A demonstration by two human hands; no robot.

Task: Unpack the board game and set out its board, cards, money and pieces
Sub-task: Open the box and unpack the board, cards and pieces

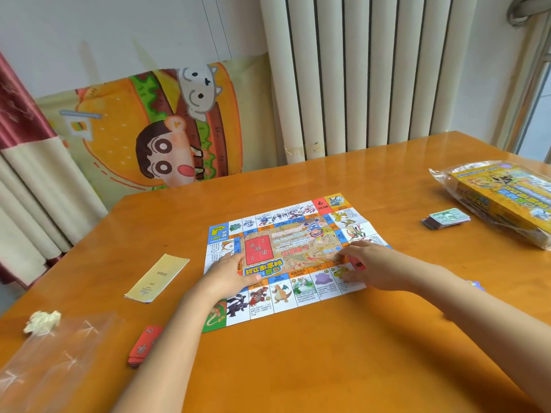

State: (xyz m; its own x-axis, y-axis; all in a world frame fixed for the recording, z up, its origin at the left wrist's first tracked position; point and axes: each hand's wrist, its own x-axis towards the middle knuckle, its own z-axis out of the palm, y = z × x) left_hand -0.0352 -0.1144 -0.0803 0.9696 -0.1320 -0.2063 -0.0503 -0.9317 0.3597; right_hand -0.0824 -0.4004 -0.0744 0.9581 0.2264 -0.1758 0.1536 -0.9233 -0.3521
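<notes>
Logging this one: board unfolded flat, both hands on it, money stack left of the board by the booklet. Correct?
One slip. The head view shows the board unfolded flat with the left hand and right hand on it, but the money stack lies right of the board, near the bagged game box; the booklet is on the left.

A room in a home is indicated. A varnished wooden table (298,359) is set near a wall. Behind the table a tall white column radiator (372,76) is mounted and a cartoon burger cloth (155,129) is hung. Red and cream curtains (26,174) are seen left of the table, a window frame (533,93) beyond its right end. A paper game board (286,251) is spread on the table.
</notes>
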